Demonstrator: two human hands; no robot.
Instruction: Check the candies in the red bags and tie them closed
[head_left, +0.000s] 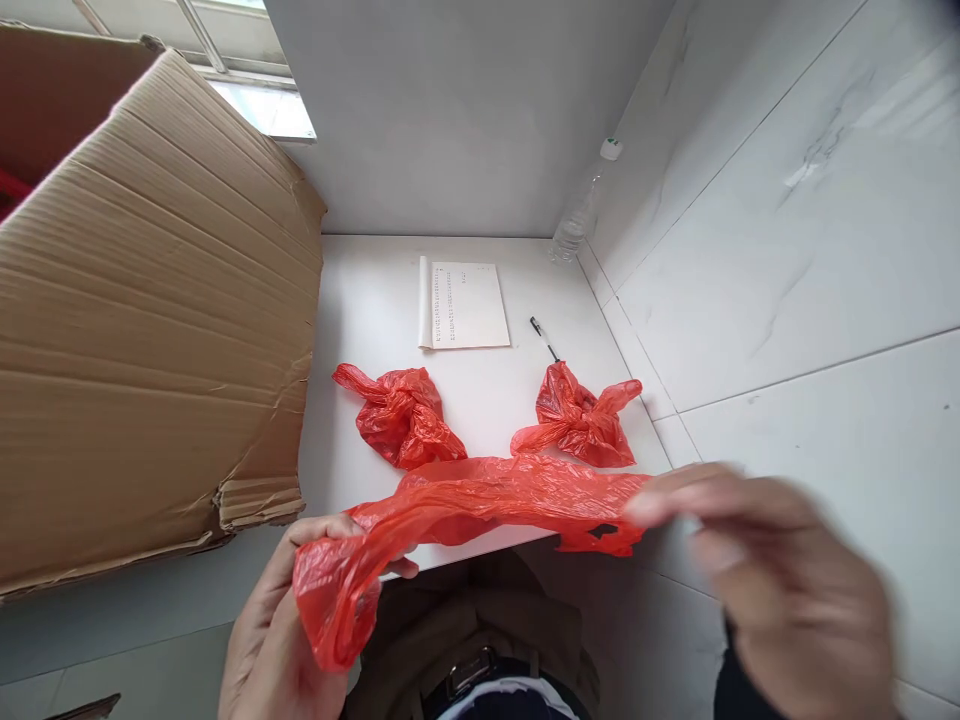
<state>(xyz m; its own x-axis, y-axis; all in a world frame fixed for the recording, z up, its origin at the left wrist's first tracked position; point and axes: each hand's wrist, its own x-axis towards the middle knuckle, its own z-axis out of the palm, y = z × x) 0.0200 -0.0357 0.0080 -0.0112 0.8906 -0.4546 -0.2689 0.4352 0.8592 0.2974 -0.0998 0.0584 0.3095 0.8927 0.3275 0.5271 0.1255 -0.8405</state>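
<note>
A loose red plastic bag (510,500) stretches crosswise above the table's front edge. My left hand (277,610) is closed around its left end, and a crumpled fold droops over the fingers. At the bag's right end is my right hand (787,570), smeared by motion. Its fingertips overlap the bag's edge, but whether they grip it I cannot tell. A small hole shows near that end. Just beyond lie two knotted red bags, one at left (405,415) and another at right (581,415); their contents are hidden.
An open notebook (472,305) lies on the white table (367,300). A black pen (544,338) touches the right knotted bag. One clear bottle (577,215) stands in the back right corner by the tiled wall (787,250). A large cardboard box (165,330) blocks the left side.
</note>
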